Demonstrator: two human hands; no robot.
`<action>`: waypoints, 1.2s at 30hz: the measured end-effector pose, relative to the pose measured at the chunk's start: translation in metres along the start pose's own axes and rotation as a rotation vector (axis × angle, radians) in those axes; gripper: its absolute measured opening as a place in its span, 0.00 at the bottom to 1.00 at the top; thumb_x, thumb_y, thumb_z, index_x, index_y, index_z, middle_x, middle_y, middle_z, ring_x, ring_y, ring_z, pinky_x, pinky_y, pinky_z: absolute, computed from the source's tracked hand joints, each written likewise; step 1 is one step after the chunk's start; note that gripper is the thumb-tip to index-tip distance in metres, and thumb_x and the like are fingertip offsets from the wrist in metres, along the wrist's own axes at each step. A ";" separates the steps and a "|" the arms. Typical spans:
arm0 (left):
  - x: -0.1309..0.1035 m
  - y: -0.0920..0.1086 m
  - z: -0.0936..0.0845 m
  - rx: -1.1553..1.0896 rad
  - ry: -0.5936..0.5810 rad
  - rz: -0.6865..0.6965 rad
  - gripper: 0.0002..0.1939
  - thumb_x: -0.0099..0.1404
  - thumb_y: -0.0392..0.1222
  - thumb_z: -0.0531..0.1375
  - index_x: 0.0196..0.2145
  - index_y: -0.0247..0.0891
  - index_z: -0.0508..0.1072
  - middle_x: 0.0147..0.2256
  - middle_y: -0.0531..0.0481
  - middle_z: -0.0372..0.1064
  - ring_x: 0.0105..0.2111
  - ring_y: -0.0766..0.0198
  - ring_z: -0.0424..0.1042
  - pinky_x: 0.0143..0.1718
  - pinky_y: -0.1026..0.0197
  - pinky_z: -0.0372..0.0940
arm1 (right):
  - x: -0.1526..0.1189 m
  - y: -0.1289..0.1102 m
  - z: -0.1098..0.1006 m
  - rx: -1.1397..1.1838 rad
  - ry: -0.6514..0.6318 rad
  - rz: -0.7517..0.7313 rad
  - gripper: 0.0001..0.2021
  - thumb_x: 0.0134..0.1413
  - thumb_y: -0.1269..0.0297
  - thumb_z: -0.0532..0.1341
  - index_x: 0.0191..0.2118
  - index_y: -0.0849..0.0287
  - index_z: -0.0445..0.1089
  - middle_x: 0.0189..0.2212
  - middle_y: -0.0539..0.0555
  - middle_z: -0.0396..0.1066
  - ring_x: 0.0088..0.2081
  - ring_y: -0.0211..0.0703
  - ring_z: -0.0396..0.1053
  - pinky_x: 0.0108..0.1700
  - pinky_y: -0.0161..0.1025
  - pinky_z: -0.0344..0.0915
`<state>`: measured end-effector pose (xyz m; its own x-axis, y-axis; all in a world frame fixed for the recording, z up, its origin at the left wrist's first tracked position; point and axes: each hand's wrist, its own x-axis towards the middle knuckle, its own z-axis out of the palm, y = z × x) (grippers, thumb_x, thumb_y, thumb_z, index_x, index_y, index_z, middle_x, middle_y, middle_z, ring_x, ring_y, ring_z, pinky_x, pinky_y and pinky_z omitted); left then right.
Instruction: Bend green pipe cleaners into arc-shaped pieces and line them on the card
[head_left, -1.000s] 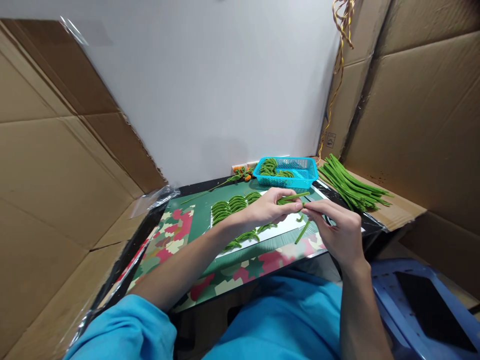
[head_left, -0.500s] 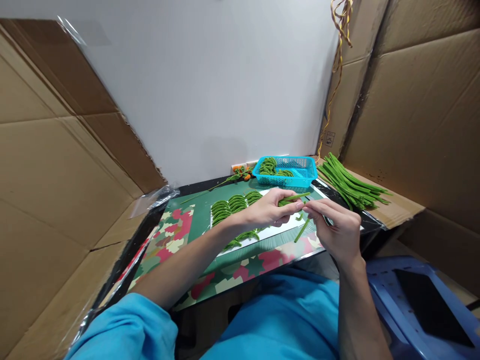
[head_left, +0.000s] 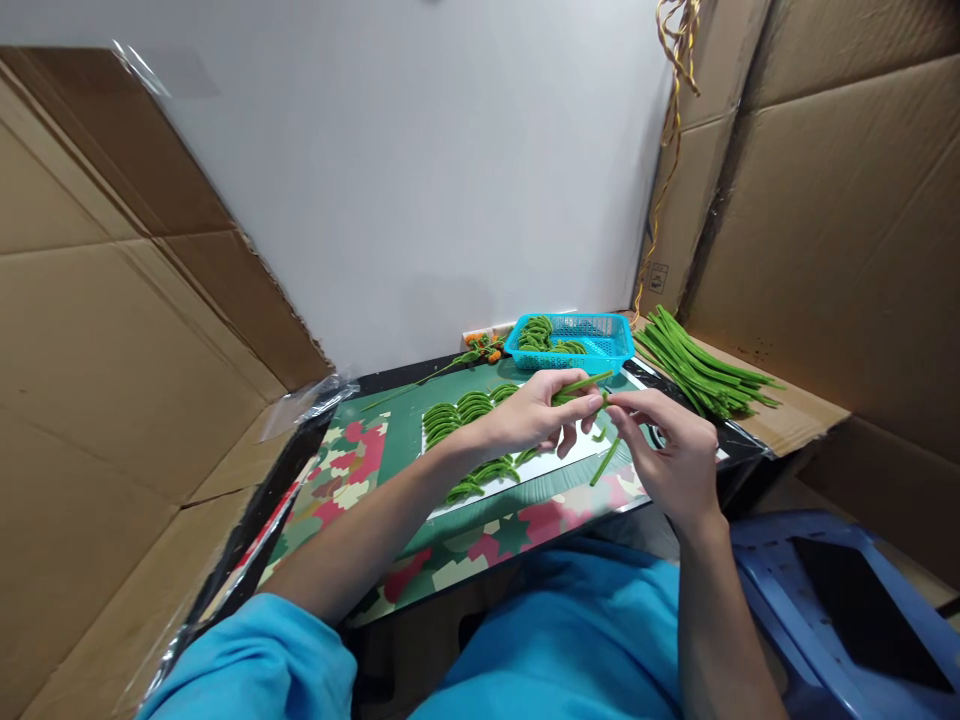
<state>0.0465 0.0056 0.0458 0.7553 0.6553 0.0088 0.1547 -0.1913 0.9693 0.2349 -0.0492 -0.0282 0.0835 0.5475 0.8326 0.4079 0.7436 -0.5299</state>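
Fuzzy green stems [head_left: 585, 384] are gripped between the thumb and fingers of my left hand [head_left: 544, 412]. My right hand [head_left: 667, 440] is pinched at the near end of these stems, its fingertips almost against my left thumb; the small green bit between them is hard to make out. Below the fingertips a short green stem [head_left: 605, 462] slants down over the mat. Under and beside my left hand, rows of curved green pieces [head_left: 474, 405] lie on a white sheet [head_left: 564, 460], partly hidden by my left arm.
A blue basket [head_left: 622, 352] at the back holds curved green pieces. Orange flowers [head_left: 487, 347] lie left of it. A bundle of long green stems [head_left: 697, 372] rests on cardboard at the right. A blue plastic stool [head_left: 795, 600] stands lower right.
Both hands have shifted slightly up and left with the stems. The lower fingers of my left hand have loosened and spread a little.
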 end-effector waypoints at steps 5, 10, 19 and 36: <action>0.000 0.000 0.003 0.008 -0.025 0.003 0.24 0.68 0.61 0.67 0.39 0.38 0.66 0.29 0.56 0.66 0.18 0.76 0.57 0.17 0.69 0.53 | -0.001 -0.001 0.005 0.100 0.051 0.187 0.04 0.68 0.65 0.66 0.40 0.55 0.80 0.36 0.52 0.80 0.34 0.42 0.76 0.36 0.38 0.73; 0.001 -0.001 0.005 0.066 0.008 -0.005 0.24 0.67 0.60 0.69 0.38 0.39 0.65 0.30 0.55 0.64 0.25 0.72 0.62 0.22 0.70 0.58 | 0.000 -0.002 0.006 0.121 0.020 0.234 0.04 0.67 0.64 0.66 0.39 0.55 0.78 0.34 0.50 0.78 0.33 0.40 0.74 0.35 0.36 0.73; 0.003 0.002 0.008 0.054 0.007 -0.030 0.25 0.67 0.60 0.69 0.37 0.39 0.63 0.32 0.56 0.61 0.25 0.73 0.58 0.21 0.69 0.54 | 0.001 -0.002 0.010 0.171 0.052 0.287 0.05 0.69 0.64 0.64 0.38 0.55 0.75 0.32 0.49 0.74 0.31 0.39 0.73 0.31 0.35 0.71; -0.001 0.003 -0.003 0.214 -0.057 0.019 0.23 0.71 0.62 0.63 0.40 0.35 0.72 0.32 0.52 0.65 0.29 0.69 0.63 0.27 0.66 0.60 | 0.002 0.004 -0.001 -0.083 0.016 0.005 0.07 0.71 0.67 0.61 0.45 0.52 0.78 0.41 0.54 0.77 0.41 0.44 0.76 0.36 0.39 0.73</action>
<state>0.0444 0.0065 0.0492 0.7931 0.6091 0.0064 0.2678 -0.3580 0.8945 0.2374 -0.0456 -0.0285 0.0998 0.5442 0.8330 0.4817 0.7061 -0.5190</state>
